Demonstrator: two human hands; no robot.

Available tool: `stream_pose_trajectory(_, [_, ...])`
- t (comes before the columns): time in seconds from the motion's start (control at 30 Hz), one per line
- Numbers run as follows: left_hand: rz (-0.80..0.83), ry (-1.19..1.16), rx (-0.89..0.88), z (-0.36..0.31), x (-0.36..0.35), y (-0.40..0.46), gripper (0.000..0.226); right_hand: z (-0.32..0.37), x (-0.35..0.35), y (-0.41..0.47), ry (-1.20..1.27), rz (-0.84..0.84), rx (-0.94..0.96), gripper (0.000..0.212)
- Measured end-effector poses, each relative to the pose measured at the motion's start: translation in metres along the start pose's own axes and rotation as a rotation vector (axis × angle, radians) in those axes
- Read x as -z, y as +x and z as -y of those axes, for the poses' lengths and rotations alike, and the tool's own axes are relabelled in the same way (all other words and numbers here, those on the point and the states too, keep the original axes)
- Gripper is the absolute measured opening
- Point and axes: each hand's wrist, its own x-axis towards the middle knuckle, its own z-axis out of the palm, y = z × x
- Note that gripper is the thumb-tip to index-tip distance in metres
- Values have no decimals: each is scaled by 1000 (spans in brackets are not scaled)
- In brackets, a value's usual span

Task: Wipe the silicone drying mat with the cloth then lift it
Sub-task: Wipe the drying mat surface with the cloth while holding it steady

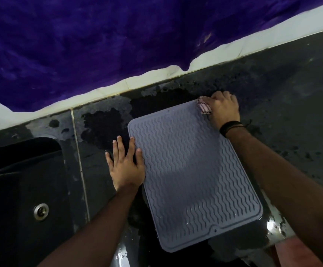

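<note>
A grey silicone drying mat (191,170) lies flat on a wet, dark countertop (291,93), with a hand at each of two edges.

The right hand (224,110) sits at the mat's far right corner, fingers curled around a bunched pink cloth (204,107) pressed on the mat; a black band (230,127) circles that wrist. The left hand (125,163) lies flat with straight, spread fingers, holding nothing, its thumb side touching the mat's left edge. A dark sink (18,189) with a metal drain (41,211) sits left. Purple fabric (99,45) hangs over the white wall (234,49) behind.
</note>
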Motion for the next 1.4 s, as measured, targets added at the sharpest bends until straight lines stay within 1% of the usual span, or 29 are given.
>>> stream_pose_trajectory(0.2, [-8, -10, -1, 0, 0, 0, 52, 26, 1, -7, 45, 38, -174, 41])
stream_pose_trajectory(0.33, [-3, 5, 3, 2, -2, 1, 53, 17, 5, -19, 30, 95, -213, 37])
stream_pose_trajectory(0.47, [4, 15, 6, 3, -4, 1, 53, 16, 1, -38, 41, 77, -251, 31])
stream_pose_trajectory(0.53, [11, 24, 8, 3, -4, 2, 54, 19, -1, -46, 53, 62, -256, 31])
stream_pose_trajectory(0.67, [8, 18, 9, 2, -2, 2, 54, 31, -2, -43, 144, 11, -272, 35])
stream_pose_trajectory(0.77, [12, 28, 13, 1, -2, 2, 54, 59, -1, -27, 278, 31, -289, 37])
stream_pose_trajectory(0.8, [15, 31, 15, 2, -2, 3, 53, 73, 0, -23, 307, 47, -280, 37])
stream_pose_trajectory(0.87, [18, 39, 15, 1, -1, 3, 53, 104, 1, -20, 285, 62, -223, 36])
stream_pose_trajectory(0.93, [18, 45, 20, 1, -1, 3, 53, 132, 1, -24, 242, 56, -126, 38])
stream_pose_trajectory(1.0, [16, 46, 22, 0, -1, 2, 54, 141, -1, -31, 204, 56, -16, 44])
stream_pose_trajectory(1.07, [17, 48, 23, -1, 0, 2, 53, 127, -2, -32, 181, 55, 70, 47])
stream_pose_trajectory(1.13, [22, 47, 25, -1, 1, 2, 54, 100, -5, -28, 159, 50, 108, 50])
stream_pose_trajectory(1.23, [24, 45, 26, -1, 1, 1, 53, 51, -9, -19, 121, 11, -7, 45])
stream_pose_trajectory(1.3, [18, 40, 24, -2, 2, 1, 53, 28, -11, -17, 77, 0, -85, 46])
stream_pose_trajectory(1.4, [19, 40, 29, -3, 3, 0, 53, 25, -10, -20, 89, 17, -120, 47])
